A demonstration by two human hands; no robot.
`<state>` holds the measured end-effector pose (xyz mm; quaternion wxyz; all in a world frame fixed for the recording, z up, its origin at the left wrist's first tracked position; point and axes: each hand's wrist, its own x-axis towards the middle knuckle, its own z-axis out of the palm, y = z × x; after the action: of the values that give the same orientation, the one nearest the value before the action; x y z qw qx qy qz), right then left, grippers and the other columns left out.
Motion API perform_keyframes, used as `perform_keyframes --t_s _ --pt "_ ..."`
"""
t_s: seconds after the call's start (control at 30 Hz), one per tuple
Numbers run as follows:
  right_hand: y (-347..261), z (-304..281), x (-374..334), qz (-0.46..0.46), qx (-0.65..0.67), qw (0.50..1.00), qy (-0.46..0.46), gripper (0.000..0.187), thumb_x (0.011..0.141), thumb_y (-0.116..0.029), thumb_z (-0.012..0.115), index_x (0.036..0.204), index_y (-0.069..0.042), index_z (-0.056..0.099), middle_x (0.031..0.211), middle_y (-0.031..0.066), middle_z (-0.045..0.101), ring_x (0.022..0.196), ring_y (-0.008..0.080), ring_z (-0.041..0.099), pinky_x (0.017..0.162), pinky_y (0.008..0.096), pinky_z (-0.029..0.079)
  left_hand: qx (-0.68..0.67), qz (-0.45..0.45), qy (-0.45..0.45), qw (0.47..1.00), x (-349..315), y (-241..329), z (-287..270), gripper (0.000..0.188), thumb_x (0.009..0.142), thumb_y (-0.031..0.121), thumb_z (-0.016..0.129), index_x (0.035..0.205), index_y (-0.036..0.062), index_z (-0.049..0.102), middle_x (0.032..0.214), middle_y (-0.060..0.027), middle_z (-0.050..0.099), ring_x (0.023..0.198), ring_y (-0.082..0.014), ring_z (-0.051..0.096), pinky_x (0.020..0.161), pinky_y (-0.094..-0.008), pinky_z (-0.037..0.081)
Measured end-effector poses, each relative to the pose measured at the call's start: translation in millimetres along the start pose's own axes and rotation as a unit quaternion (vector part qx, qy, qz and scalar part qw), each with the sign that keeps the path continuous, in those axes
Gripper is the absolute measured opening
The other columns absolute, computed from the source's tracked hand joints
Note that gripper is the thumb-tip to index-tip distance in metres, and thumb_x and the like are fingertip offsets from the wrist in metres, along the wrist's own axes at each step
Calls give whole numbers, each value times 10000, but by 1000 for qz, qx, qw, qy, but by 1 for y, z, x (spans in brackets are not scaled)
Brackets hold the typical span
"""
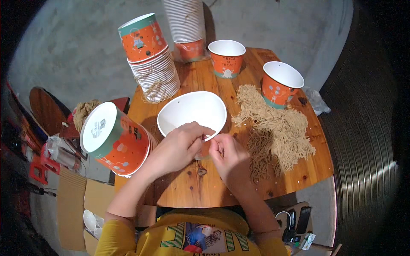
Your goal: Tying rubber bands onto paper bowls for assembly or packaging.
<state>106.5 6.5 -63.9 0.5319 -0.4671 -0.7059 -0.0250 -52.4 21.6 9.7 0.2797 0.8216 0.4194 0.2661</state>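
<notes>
1 white-lined bucket (192,109) is located near the middle of the surface (183,187), mouth upward. Left hand (183,143): grasping the bucket's near rim. Right hand (230,153): fingers bent at the same rim, just beside the left; whether they grip it cannot be told. Tan strands (286,132) lie to the right. 1 orange bucket (282,90) stands at their far end. 1 inverted bucket stack (160,79) stands far left.
</notes>
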Motion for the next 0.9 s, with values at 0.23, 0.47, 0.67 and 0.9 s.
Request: perform_keyframes --t_s 0.23,0.47,0.67,0.9 --pt "3 5 -7 24 24 999 -32 147 775 -37 687 861 -63 572 653 72 592 554 204 607 488 321 470 -107 -175 -103 973 14 -11 -6 184 915 139 528 997 -7 606 797 -145 618 721 -242 599 656 -331 473" --pt "4 6 -5 36 33 997 -59 141 787 -48 680 881 -66 577 658 75 603 563 200 616 501 324 480 7 -78 -75 994 19 -24 -6 201 921 157 507 1038 16 591 860 -148 633 809 -280 611 726 -359 466" --pt "8 9 -3 30 3 997 -69 130 793 -42 667 884 -62 576 673 84 612 568 205 620 513 321 489 -25 -54 -135 989 22 -28 -10 252 927 165 498 1139 56 578 907 -159 644 906 -297 625 789 -362 475" --pt "8 13 -2 47 5 995 -86 112 803 -46 661 878 -60 578 664 84 606 564 190 616 513 314 489 -5 -100 -144 985 25 -31 -10 175 912 190 525 919 21 565 835 -162 612 747 -290 585 688 -379 454"
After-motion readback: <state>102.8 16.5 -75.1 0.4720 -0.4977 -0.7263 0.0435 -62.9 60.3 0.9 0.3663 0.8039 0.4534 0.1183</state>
